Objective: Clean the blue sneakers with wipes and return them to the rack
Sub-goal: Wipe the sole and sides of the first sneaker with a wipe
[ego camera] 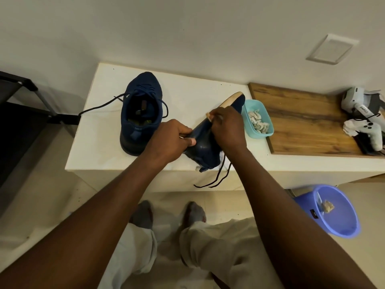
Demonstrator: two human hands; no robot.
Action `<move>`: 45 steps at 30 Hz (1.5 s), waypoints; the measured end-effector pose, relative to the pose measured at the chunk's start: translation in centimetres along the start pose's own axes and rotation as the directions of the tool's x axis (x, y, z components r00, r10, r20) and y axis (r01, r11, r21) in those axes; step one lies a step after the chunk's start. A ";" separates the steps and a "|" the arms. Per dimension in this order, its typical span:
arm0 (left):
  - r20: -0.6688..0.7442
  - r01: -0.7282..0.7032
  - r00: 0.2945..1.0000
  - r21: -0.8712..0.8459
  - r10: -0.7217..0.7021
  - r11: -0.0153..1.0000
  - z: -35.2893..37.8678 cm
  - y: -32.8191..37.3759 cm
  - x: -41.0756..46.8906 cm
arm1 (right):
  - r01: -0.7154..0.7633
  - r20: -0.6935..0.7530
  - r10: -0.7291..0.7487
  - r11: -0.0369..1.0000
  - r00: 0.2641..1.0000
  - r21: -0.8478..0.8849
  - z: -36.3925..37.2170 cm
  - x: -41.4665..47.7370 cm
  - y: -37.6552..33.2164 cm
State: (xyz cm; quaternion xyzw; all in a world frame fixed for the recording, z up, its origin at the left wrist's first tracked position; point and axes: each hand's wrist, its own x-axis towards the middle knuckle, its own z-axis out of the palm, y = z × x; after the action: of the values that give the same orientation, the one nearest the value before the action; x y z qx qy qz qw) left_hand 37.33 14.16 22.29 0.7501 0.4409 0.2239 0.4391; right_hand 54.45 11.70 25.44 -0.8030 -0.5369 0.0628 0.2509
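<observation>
Blue sneaker [205,147] tilts on its side at the front of the white counter [100,130], heel gripped by the left hand [173,138]; the right hand [226,126] pinches a wipe [209,116] against its sole; the other sneaker [141,113] stands beside

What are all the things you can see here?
standing sneaker: one, blue, on the white table
held sneaker: one, blue, tilted, in both hands
wipe: one, pale, under right fingers
tub: one, teal, spare wipes inside, right of held sneaker
board: one, brown wood, table's right end
bucket: one, purple-blue, floor at right
rack: one, black, far left
left hand: grips held sneaker
right hand: presses wipe on held sneaker
</observation>
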 end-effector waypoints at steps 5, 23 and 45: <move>-0.016 0.016 1.000 0.018 -0.016 1.000 0.0 -0.3 0.2 | 0.365 0.230 -0.347 0.930 0.909 -0.040 -0.1 -4.6 -2.2; -0.014 0.019 1.000 -0.034 -0.019 0.999 0.4 -0.3 0.2 | 0.180 0.064 -0.176 0.981 0.982 -0.066 -0.6 -0.5 0.0; 0.002 0.031 1.000 0.024 -0.031 0.999 0.4 0.2 0.4 | 0.085 0.144 -0.081 0.996 0.986 -0.021 -0.8 -4.9 -0.1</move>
State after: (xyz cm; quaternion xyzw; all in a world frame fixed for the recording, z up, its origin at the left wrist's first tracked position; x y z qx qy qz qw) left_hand 37.92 14.31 22.23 0.7486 0.4546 0.2107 0.4342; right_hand 52.67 7.03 25.36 -0.7768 -0.5872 0.1024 0.2032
